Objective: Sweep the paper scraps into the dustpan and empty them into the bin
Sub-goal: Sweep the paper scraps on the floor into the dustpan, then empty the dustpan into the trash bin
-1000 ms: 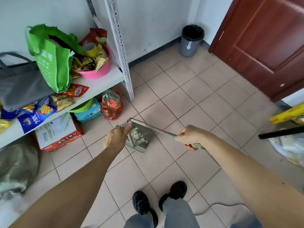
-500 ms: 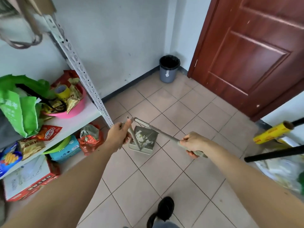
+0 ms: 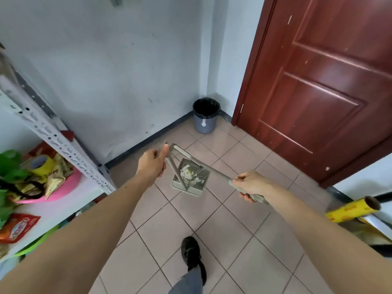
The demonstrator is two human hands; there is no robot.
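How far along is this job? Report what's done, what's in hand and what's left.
Done: the paper scraps already lie inside the dustpan. In hand: the left hand carries the dustpan by its handle, clear of the floor, while the right hand holds the broom handle. Left: reaching the bin in the corner by the door and tipping the scraps in.
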